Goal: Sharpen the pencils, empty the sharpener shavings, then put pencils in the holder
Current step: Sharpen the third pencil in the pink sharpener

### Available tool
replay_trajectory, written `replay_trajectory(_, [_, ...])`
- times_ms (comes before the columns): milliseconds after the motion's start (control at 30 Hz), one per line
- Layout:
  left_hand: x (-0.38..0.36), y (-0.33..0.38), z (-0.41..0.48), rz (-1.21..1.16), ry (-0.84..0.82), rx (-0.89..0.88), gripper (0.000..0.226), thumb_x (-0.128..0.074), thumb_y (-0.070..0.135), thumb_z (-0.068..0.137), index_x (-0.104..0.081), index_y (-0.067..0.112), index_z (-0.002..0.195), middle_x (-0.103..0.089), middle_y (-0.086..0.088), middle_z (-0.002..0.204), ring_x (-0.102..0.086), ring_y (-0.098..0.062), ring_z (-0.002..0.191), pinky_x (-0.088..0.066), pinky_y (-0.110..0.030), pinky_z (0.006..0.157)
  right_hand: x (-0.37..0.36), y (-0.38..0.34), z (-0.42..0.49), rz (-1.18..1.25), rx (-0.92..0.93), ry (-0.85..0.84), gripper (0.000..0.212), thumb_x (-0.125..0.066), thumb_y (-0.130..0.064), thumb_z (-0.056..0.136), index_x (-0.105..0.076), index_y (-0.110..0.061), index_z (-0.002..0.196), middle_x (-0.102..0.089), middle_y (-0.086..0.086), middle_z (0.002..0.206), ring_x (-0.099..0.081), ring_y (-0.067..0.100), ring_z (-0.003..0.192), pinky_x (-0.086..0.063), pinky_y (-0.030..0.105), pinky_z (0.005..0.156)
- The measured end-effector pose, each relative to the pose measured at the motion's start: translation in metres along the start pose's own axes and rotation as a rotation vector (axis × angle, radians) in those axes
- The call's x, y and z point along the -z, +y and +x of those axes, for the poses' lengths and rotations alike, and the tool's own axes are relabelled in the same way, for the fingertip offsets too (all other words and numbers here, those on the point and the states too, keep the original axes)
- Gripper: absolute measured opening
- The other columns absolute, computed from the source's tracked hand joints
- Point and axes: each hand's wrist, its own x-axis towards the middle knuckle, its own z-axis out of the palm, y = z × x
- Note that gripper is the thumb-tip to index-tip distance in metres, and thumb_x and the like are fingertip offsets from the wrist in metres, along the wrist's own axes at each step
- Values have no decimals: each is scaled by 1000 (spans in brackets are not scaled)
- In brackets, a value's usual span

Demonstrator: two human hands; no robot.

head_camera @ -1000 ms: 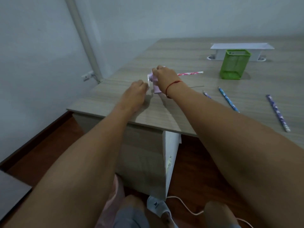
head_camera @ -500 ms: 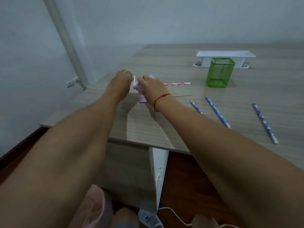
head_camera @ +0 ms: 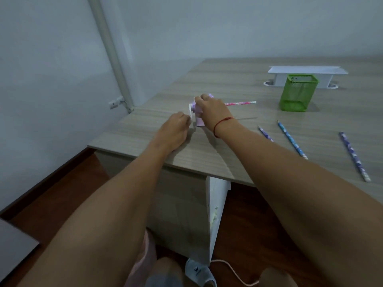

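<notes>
- Left hand [head_camera: 174, 130] lower than half a second ago: then level with the crank, now below it, in keeping with one turn of the handle. Right hand [head_camera: 213, 112] atop the sharpener then as now.
- Left fingers [head_camera: 183, 118] curled, tips pinching the lower end of the white crank [head_camera: 191, 110]; exact hold partly hidden.
- Right fingers [head_camera: 204, 99] wrapped over the purple sharpener [head_camera: 196, 116], pressing it down on the table [head_camera: 217, 158] toward the left corner.
- Pink pencil [head_camera: 240, 103] jutting level from the sharpener's far side, pointing roughly toward the holder.
- Likely trouble, as a judgement: sharpener skidding or tipping if the right hand's press eases mid-turn; lead snapped or wood wasted by too many turns; pencil slipping out of the feed if the body twists.
- Further out, flat on the table and well apart from the hands: a blue pencil [head_camera: 292, 140], a purple pencil [head_camera: 265, 134] partly behind the right forearm, another purple pencil [head_camera: 354, 156].
- Green mesh holder [head_camera: 298, 93] upright near the back, no pencil showing inside or above the rim.
- Sharpener's shavings tray hidden under the right hand; fill impossible to tell.
- White box [head_camera: 306, 74] behind the holder; contents not visible.
</notes>
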Motion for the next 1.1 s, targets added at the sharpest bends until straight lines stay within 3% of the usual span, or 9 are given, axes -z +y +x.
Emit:
replay_trajectory(133, [3, -5, 19, 79, -187, 40, 28, -43, 16, 94, -64, -2, 91, -61, -24, 100, -57, -39, 94, -48, -45, 78, -1, 4, 4, 18, 14, -4, 35, -43, -12, 98, -47, -6, 132, -51, 13, 134, -53, 33, 119, -41, 38, 96])
replay_trajectory(267, [-9, -12, 41, 132, -223, 124, 26, -48, 20, 89, -68, 2, 92, -62, -25, 101, -59, -42, 95, -48, -43, 77, -4, 5, 7, 8, 6, 26, 39, -46, -13, 96, -45, -7, 134, -49, 12, 137, -50, 30, 124, -40, 37, 98])
replay_trajectory(367, [-7, -16, 64, 164, -213, 157, 17, -56, 16, 85, -66, 9, 97, -63, -21, 105, -61, -40, 100, -51, -43, 79, -7, 5, 7, -6, 9, 18, 44, -51, -12, 93, -43, -7, 136, -47, 12, 138, -48, 30, 126, -40, 38, 99])
replay_trajectory(467, [3, -22, 87, 183, -99, 186, 20, -45, 11, 94, -60, 2, 104, -57, -22, 112, -56, -39, 106, -47, -45, 83, -9, 3, 9, -20, 5, 20, 48, -57, -11, 90, -43, -7, 135, -48, 12, 137, -49, 30, 125, -40, 38, 99])
replay_trajectory(633, [7, -22, 71, 170, 42, 143, 27, -33, 16, 100, -56, 4, 100, -56, -18, 108, -51, -35, 107, -43, -44, 82, -7, 1, 7, -10, 12, 29, 39, -47, -8, 95, -44, -4, 133, -47, 14, 137, -46, 32, 130, -40, 39, 101])
replay_trajectory(867, [29, -9, 46, 58, 62, 79, 28, -34, 20, 101, -55, 3, 94, -56, -20, 100, -53, -36, 98, -45, -47, 83, -2, -1, 7, 10, 8, -3, 37, -48, -9, 94, -48, -4, 130, -49, 16, 135, -46, 33, 130, -39, 39, 101])
replay_trajectory(967, [24, 1, 17, 94, -20, 20, 18, -42, 12, 97, -57, 1, 97, -57, -21, 100, -53, -36, 99, -46, -48, 80, 2, -1, 9, 20, -4, -2, 34, -45, -12, 96, -50, -5, 129, -50, 15, 134, -48, 33, 127, -40, 39, 100])
replay_trajectory(1100, [6, 2, 8, 61, -84, 94, 19, -42, 16, 97, -56, 3, 94, -56, -19, 101, -54, -34, 99, -43, -46, 79, 2, 1, 9, 3, 3, -9, 34, -41, -15, 98, -50, -4, 129, -50, 16, 134, -48, 34, 127, -40, 40, 99])
